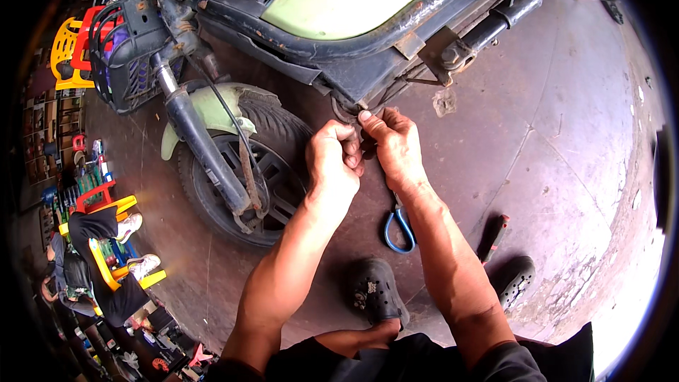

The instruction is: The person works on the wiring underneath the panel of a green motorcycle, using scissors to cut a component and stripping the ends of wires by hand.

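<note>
A motorbike or scooter with a pale green panel (325, 0) and a dark metal frame (353, 78) stands before me. Dark cables (343, 107) hang beneath the low corner of that frame. My right hand (397, 147) pinches a cable end there, thumb on top. Close beside it, my left hand (334, 159) is closed, fingers curled; what lies between them is hidden. A blue-handled hand tool (399, 233), perhaps pliers, shows beside my right forearm. Its upper part is covered, so I cannot tell whether it rests on the floor.
The front wheel (244, 177) stands left of my hands. A screwdriver with a red and black handle (496, 237) lies near my shoe (513, 279). Far left, a person in dark trousers (127, 304) sits by a yellow chair (106, 269) and crowded shelves (53, 120).
</note>
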`<state>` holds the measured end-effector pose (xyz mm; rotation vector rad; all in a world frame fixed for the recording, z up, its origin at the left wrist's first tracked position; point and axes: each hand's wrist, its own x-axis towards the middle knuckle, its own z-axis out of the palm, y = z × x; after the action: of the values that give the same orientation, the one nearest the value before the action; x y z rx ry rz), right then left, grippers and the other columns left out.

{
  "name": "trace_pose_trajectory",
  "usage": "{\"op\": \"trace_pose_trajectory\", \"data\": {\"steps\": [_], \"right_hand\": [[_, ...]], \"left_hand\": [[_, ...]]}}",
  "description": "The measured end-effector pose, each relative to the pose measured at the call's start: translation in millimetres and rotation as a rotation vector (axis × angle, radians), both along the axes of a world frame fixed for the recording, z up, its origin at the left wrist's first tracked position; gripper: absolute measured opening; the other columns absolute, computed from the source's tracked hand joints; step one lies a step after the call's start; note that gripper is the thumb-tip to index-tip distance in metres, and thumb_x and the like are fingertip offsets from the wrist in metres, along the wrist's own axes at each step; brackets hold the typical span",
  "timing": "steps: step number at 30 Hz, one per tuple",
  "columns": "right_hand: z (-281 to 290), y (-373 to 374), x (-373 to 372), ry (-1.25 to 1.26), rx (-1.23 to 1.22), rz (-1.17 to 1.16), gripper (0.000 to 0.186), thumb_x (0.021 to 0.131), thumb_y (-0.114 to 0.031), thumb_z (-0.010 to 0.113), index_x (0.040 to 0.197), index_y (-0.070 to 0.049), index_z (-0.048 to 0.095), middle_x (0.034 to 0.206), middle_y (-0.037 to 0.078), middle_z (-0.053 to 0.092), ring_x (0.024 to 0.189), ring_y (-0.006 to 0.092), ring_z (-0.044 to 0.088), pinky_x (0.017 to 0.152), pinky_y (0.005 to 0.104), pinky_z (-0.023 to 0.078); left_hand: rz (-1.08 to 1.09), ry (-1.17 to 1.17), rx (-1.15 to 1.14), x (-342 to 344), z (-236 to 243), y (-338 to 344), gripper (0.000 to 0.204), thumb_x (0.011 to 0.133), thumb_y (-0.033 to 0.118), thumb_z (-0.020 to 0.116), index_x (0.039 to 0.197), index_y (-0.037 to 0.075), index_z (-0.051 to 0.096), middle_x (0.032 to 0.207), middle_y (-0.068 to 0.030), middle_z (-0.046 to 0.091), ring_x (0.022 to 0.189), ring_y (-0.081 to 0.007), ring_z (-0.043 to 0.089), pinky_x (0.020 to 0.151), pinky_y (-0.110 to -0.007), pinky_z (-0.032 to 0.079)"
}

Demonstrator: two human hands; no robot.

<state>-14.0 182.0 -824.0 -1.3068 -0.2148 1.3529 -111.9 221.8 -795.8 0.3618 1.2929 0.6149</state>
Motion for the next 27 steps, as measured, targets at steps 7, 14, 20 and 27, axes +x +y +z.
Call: {"op": "trace_pose_trajectory", "data": {"steps": [7, 14, 20, 27], "right_hand": [[2.9, -4.8, 1.9, -0.050, -0.012, 0.008, 0.029, 0.090, -0.026, 0.062, 0.077, -0.001, 0.057, 0.065, 0.006, 0.055, 0.056, 0.0121, 0.051, 0.052, 0.0272, 0.043], [1.9, -15.4, -2.7, 0.054, 0.001, -0.055, 0.026, 0.092, -0.024, 0.058, 0.083, 0.000, 0.061, 0.070, 0.004, 0.059, 0.061, 0.0108, 0.052, 0.055, 0.0267, 0.044], [10.7, -16.4, 4.1, 0.046, 0.015, -0.062, 0.021, 0.090, -0.021, 0.059, 0.085, -0.001, 0.062, 0.071, 0.003, 0.059, 0.063, 0.0095, 0.052, 0.059, 0.0258, 0.044], [3.4, -10.9, 3.2, 0.011, 0.028, 0.000, 0.018, 0.086, -0.017, 0.063, 0.078, -0.001, 0.059, 0.070, 0.004, 0.061, 0.061, 0.0091, 0.053, 0.055, 0.0249, 0.044]], "left_hand": [[-0.150, -0.053, 0.332, -27.6, 13.9, -23.2, 0.015, 0.093, 0.017, 0.054, 0.086, 0.005, 0.057, 0.067, -0.0031, 0.054, 0.052, -0.0105, 0.050, 0.039, -0.025, 0.040], [-0.149, 0.063, 0.231, -10.3, 8.8, -15.3, 0.017, 0.091, 0.019, 0.060, 0.094, 0.003, 0.058, 0.079, -0.0068, 0.060, 0.061, -0.0159, 0.060, 0.048, -0.031, 0.052], [-0.066, 0.025, 0.134, -6.4, -5.7, -3.4, 0.015, 0.091, 0.017, 0.055, 0.090, 0.003, 0.058, 0.076, -0.0064, 0.059, 0.061, -0.0171, 0.058, 0.051, -0.034, 0.050], [-0.119, -0.009, 0.101, -5.7, -7.1, -1.2, 0.016, 0.090, 0.019, 0.053, 0.084, 0.004, 0.059, 0.073, -0.0043, 0.058, 0.059, -0.0158, 0.056, 0.051, -0.032, 0.049]]}}
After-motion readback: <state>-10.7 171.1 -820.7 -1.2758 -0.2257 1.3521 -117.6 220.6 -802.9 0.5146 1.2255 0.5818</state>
